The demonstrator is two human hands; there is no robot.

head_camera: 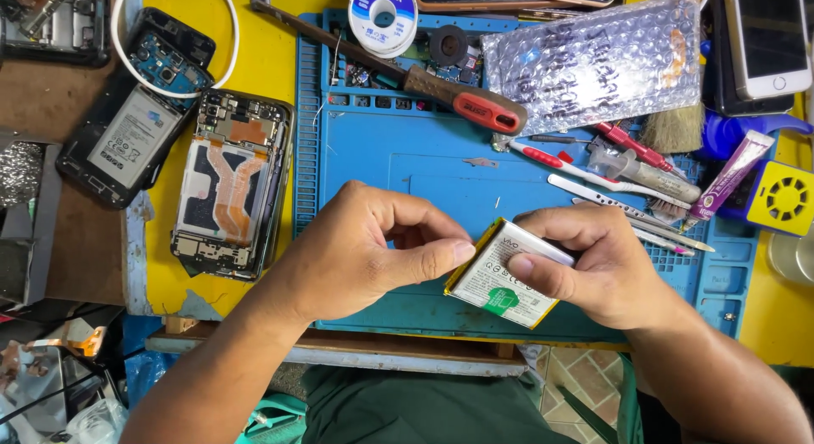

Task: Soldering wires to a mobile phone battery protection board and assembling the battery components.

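Both hands on the phone battery, held just above the blue repair mat. Left hand pinches its near-left corner between thumb and forefinger; right hand clamps the other end, thumb pressed flat on the label face. Looks like a two-point grip to keep the flat cell steady and unbent.

Just left of the left hand: opened phone, back off, orange flex showing. A second gutted phone lies further left. Beyond the hands: red-handled screwdriver, solder spool, bubble-wrap bag. Tweezers and glue tube sit past the right hand.

Worktop is yellow, cluttered. Tiled floor below.
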